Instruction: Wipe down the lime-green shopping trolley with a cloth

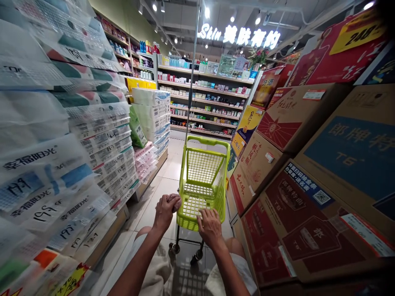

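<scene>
A lime-green plastic shopping cart (pixel 202 164) with grid walls stands right in front of me on dark casters. My left hand (pixel 163 211) is closed at the cart's near left corner, around a small pinkish-brown thing (pixel 175 201) whose kind I cannot make out. My right hand (pixel 210 226) lies over the near rim, its fingers bent over the edge and their tips inside. Through the grid the cart's basket shows pale floor.
Stacked tissue packs (pixel 105 135) with handwritten prices line the left on a low platform (pixel 148 174). Cardboard liquor cartons (pixel 277 156) rise close on the right. Ahead, cosmetics shelves (pixel 206 88) face a tiled aisle (pixel 175 158), with a thin upright pole (pixel 191 78) before them.
</scene>
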The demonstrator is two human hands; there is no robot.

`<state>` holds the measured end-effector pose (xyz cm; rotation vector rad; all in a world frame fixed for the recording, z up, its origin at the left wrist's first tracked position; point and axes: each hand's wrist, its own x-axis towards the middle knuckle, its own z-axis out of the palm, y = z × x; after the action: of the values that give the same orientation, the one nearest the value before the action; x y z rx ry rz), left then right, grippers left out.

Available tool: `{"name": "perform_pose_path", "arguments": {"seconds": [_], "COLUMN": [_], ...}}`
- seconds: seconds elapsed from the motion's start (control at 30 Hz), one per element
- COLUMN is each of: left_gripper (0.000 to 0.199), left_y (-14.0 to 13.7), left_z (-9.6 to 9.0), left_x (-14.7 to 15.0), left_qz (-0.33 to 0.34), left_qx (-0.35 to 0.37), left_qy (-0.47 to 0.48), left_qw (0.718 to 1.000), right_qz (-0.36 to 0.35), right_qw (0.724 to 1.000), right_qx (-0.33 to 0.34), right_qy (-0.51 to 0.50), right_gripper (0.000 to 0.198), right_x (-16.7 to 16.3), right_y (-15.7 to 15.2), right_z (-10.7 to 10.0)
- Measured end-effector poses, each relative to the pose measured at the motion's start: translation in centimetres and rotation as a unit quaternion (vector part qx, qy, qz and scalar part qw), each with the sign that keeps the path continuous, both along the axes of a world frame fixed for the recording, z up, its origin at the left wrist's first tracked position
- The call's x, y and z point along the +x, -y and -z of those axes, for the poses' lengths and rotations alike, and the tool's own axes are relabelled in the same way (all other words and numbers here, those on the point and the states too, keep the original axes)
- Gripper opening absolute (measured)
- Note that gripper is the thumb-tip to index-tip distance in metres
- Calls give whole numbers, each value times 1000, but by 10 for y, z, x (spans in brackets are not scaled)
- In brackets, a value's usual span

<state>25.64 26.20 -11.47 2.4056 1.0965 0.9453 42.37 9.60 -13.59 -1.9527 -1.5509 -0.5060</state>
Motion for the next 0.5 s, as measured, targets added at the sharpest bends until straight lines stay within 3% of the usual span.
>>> {"name": "perform_pose_path", "arguments": {"seconds": [0.1,0.27,0.33,0.4,0.5], "left_gripper": [45,60,59,59,59], "left_y": [5,50,58,57,45], "left_z": [-2,70,90,91,73], "left_x": [10,-8,-16,-15,-1], "left_qz": [-6,-26,-70,-99,-9], "left_qx": [3,-29,-46,-48,-41], "left_qy": [21,110,151,192,211], "left_qw": [1000,993,985,975,977], "right_qz": [20,35,21,10,7], "right_qw": [1000,997,997,996,995], "right_qx": [9,25,23,20,19], "right_qy": [-9,-59,-72,-83,-94], "right_gripper": [26,35,37,37,36], "right_x": [-14,-10,-5,-2,-1], "right_y": [-6,9,17,24,29], "right_z": [8,14,13,12,12]}}
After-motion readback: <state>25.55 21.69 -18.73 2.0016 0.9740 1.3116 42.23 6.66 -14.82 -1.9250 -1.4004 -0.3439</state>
